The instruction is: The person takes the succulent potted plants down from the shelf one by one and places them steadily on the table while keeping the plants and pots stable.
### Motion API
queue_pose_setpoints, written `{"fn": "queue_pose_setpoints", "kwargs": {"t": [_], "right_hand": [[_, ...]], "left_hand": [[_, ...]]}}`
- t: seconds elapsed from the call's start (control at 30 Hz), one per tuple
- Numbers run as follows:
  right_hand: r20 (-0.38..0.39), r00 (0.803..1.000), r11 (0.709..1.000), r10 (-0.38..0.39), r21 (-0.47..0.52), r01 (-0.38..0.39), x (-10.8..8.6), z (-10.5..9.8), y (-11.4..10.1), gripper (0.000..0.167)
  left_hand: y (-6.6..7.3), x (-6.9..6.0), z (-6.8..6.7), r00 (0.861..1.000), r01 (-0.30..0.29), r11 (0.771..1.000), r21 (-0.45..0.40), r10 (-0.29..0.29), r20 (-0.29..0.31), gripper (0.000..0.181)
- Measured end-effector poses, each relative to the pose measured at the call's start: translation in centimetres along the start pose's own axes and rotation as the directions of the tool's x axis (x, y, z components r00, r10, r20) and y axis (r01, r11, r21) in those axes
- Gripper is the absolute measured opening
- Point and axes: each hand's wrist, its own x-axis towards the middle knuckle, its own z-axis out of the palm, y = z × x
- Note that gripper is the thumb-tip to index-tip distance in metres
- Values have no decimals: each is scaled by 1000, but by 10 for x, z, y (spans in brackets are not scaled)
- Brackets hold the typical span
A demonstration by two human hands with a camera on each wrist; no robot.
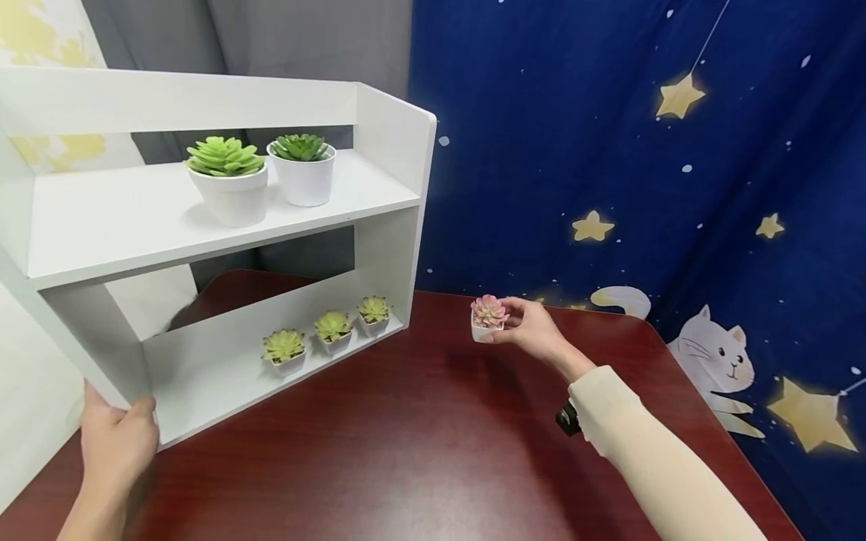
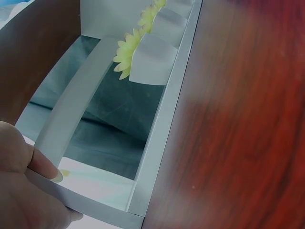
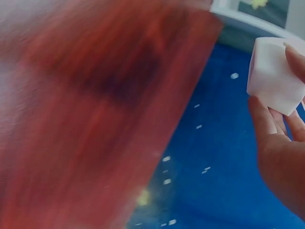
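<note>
One reddish-brown desk (image 1: 379,466) spreads across my view, a white shelf unit (image 1: 108,214) on its left. On the unit's upper level I see two green potted plants (image 1: 233,197). The left hand (image 1: 118,439) clasps the unit's near left end; the right hand (image 1: 539,332) pinches a white pot (image 3: 271,76). Three small yellow-green succulents (image 1: 331,326) line the lower level; that pot's pink succulent (image 1: 489,310) is above the desk, right of the unit.

At the near left, the left hand (image 1: 120,439) is gripping, its forearm (image 1: 95,511) showing bare. The right arm (image 1: 659,462) is slanting from near right toward far middle, the right hand (image 1: 534,330) pinching.
</note>
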Motion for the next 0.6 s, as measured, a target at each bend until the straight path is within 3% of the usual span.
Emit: {"fn": "queue_pose_setpoints", "kwargs": {"t": [0.17,0.47,0.6], "right_hand": [[5,998,998,57,29,-57,-2,-4,24,69],[79,995,998,62,26,-64,-7,-2,50,65],[75,994,997,77,18,-79,-9,-1,59,65]], "left_hand": [[2,1,-1,1000,15,1000,11,-16,10,74],[4,-1,-3,999,19,1000,22,-19,27,74],[3,-2,-3,1000,14,1000,21,-15,23,74]]}}
